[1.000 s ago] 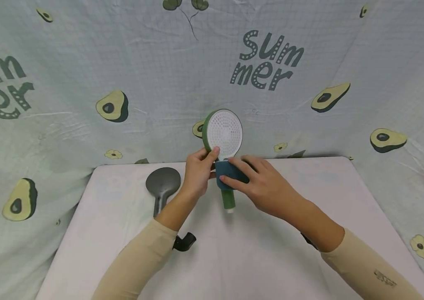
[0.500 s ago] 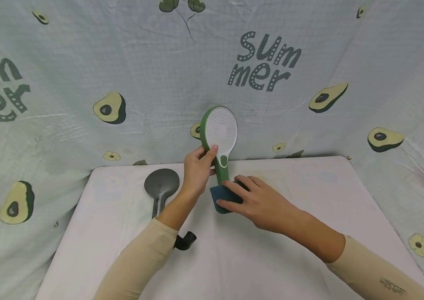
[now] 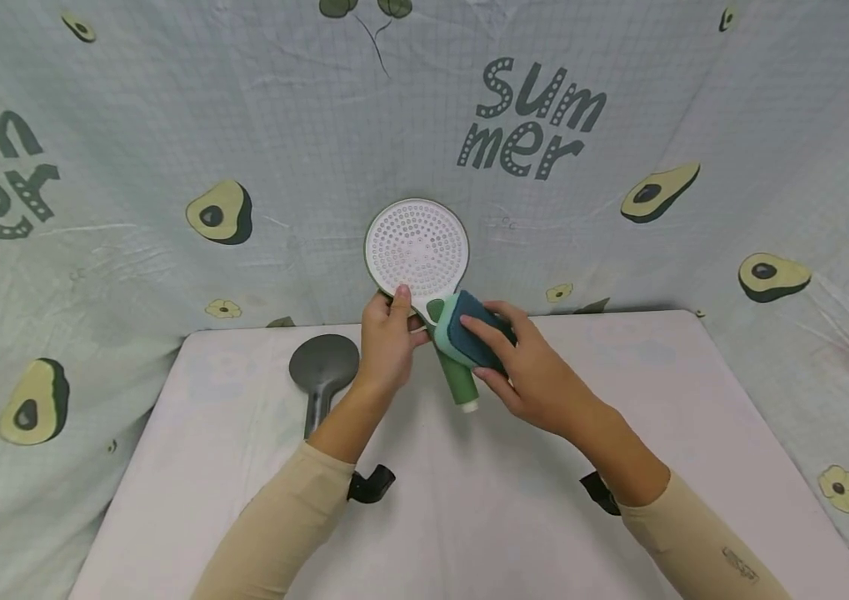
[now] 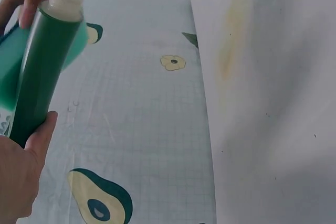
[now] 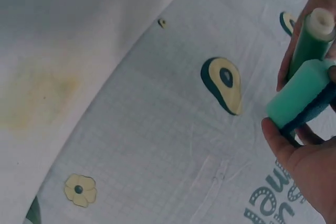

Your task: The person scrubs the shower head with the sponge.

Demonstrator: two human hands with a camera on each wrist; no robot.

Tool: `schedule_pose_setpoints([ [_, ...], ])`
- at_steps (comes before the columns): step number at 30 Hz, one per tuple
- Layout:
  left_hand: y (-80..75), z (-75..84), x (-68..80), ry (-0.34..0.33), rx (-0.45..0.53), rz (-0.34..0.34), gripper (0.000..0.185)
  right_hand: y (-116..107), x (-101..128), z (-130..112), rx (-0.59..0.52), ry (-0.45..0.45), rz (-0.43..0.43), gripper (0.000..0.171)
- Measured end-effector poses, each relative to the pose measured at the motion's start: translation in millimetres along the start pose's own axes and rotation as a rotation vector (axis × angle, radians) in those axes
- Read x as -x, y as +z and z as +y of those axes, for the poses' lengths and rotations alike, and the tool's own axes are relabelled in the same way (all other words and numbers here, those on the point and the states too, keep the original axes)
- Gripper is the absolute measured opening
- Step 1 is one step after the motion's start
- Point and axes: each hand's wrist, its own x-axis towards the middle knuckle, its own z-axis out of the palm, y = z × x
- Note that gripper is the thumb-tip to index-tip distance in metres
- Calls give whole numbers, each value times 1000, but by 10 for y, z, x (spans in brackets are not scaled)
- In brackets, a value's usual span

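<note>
While both hands meet above the back edge of the desk (image 3: 619,517), much of the work is covered: the right hand (image 3: 536,375) hides most of the sponge (image 3: 469,337), and the upper stretch of the green handle lies under that sponge. The left hand (image 3: 387,346) grips the neck of the green shower head (image 3: 417,246), fingers curled round it just below the white perforated face, holding it up in front of the printed cloth (image 3: 132,150). The right hand pinches the sponge (blue side outward, pale green side against the handle) and presses it to the handle. In the wrist views only the handle's lower end and its pale tip show, with the sponge edge beside them; the round face is out of frame.

Half a second ago the head stood nearly edge-on with the sponge low near the handle's end; now its face is turned squarely toward the camera, the handle slants down to the right, and the sponge sits higher, close under the face.

Counted: two shower heads, the green one in hand and one grey shower head (image 3: 322,371) lying on the desk left of the hands; one sponge; two black wrist clips (image 3: 372,483).
</note>
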Motion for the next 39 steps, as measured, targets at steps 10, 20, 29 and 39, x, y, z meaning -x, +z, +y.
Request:
schedule_pose_setpoints([
  [10,-73,-2,13,111,189,-14,42,106,359,-75,-214,32,-102,72],
  [20,-43,-88,83,111,226,-47,45,96,190,-61,-242,88,-43,68],
  [29,19,-163,124,48,208,-31,46,63,-109,6,-235,111,104,66],
  [39,-6,-153,96,84,133,-1,40,9,-106,74,46,-12,61,66],
])
